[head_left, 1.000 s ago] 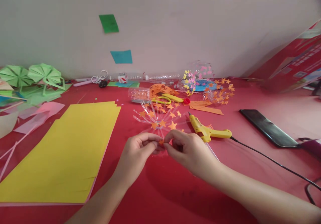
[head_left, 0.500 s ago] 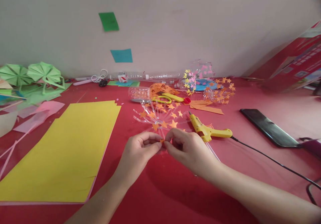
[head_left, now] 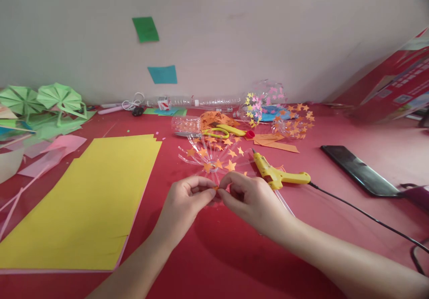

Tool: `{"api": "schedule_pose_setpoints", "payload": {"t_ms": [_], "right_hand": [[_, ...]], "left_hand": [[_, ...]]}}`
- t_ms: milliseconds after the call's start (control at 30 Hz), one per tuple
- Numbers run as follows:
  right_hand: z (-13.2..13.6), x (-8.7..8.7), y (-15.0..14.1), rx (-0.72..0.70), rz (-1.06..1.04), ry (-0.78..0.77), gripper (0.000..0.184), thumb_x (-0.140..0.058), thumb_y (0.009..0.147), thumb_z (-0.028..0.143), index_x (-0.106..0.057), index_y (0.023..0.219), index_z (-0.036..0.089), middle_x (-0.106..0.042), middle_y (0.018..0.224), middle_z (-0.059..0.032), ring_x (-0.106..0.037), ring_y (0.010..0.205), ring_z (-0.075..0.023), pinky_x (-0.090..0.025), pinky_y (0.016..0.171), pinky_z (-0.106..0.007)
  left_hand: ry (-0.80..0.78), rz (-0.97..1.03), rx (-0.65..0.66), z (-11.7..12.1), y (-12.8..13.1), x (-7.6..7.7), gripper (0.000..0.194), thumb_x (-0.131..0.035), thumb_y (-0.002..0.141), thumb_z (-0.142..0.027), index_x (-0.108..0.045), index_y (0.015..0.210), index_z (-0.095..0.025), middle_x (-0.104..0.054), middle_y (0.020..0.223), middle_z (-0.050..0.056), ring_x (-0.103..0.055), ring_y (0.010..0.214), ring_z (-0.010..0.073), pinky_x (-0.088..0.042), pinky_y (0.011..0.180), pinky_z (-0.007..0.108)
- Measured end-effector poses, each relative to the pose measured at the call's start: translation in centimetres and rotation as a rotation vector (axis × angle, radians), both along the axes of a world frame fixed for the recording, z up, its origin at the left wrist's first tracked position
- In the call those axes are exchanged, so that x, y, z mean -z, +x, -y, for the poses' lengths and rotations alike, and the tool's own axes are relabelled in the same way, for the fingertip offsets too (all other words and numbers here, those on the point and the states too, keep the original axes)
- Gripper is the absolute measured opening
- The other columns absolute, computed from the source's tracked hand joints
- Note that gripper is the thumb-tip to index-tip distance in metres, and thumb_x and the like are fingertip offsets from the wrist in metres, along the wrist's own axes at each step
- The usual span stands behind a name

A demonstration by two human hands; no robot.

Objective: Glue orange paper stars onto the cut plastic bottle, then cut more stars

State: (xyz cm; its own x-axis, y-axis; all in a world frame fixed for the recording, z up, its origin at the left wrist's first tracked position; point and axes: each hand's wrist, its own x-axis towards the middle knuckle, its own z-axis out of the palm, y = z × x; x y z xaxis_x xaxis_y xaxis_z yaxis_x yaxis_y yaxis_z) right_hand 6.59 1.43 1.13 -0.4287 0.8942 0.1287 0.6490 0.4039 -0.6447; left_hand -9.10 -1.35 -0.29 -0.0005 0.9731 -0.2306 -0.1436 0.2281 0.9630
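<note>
Between the fingertips of my left hand [head_left: 187, 205] and my right hand [head_left: 251, 198] is a small orange paper star [head_left: 216, 188], mostly covered by the fingers. Both hands are closed in a pinch and almost touch. Just beyond them lies a clear plastic bottle piece [head_left: 213, 166] cut into splayed strips, with several orange stars on the strips. One strip seems to run down to my fingertips, but the hands hide its end. A yellow hot glue gun [head_left: 279, 174] rests right of my right hand, its nozzle toward the bottle piece.
Yellow paper sheets [head_left: 87, 200] lie at left, with green folded paper fans [head_left: 59, 98] behind. Yellow-handled scissors [head_left: 217, 133], orange paper strips [head_left: 275, 143] and star-covered bottle pieces [head_left: 293, 122] are farther back. At right are a black phone [head_left: 360, 170] and the glue gun's cord [head_left: 362, 214].
Both hands stay in nearly the same place, still pinching at the orange star. The cut bottle piece shifts very slightly; everything else looks the same.
</note>
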Motion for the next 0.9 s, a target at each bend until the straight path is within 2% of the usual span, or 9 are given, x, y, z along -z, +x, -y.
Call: {"api": "schedule_pose_setpoints", "payload": {"t_ms": [433, 633, 767, 900], "right_hand": [[0.1, 0.0, 0.0, 0.006, 0.006, 0.039, 0.01, -0.055, 0.079, 0.018, -0.056, 0.069, 0.02, -0.039, 0.042, 0.0096, -0.036, 0.04, -0.0082, -0.026, 0.043, -0.018], [0.2, 0.0, 0.0, 0.007, 0.017, 0.075, 0.01, -0.055, 0.079, 0.017, -0.058, 0.07, 0.02, -0.04, 0.042, 0.0094, -0.039, 0.039, -0.0079, -0.026, 0.042, -0.017], [0.3, 0.3, 0.4, -0.026, 0.022, 0.248, 0.01, -0.052, 0.083, 0.022, -0.061, 0.08, 0.019, -0.046, 0.044, 0.0074, -0.039, 0.036, -0.008, -0.028, 0.042, -0.018], [0.3, 0.5, 1.2, -0.085, -0.018, 0.486, 0.016, -0.045, 0.088, 0.021, -0.061, 0.089, 0.017, -0.048, 0.046, 0.0064, -0.039, 0.038, -0.0085, -0.032, 0.044, -0.019]], "left_hand": [[-0.022, 0.018, -0.011, 0.0, 0.0, 0.0, 0.007, -0.068, 0.072, -0.018, -0.07, 0.078, -0.015, -0.072, 0.072, 0.001, -0.067, 0.066, 0.0109, -0.055, 0.069, 0.021], [-0.015, 0.008, -0.006, 0.0, 0.0, -0.3, 0.007, -0.067, 0.072, -0.019, -0.069, 0.077, -0.015, -0.072, 0.071, 0.001, -0.067, 0.065, 0.0113, -0.055, 0.069, 0.022], [0.021, -0.07, -0.019, 0.0, 0.0, -0.6, 0.013, -0.065, 0.073, -0.022, -0.067, 0.083, -0.015, -0.072, 0.075, 0.003, -0.069, 0.07, 0.0146, -0.055, 0.071, 0.025], [0.11, -0.2, -0.035, 0.2, 0.0, -0.5, 0.027, -0.062, 0.078, -0.028, -0.061, 0.103, -0.017, -0.073, 0.083, 0.004, -0.07, 0.079, 0.0174, -0.054, 0.077, 0.029]]}}
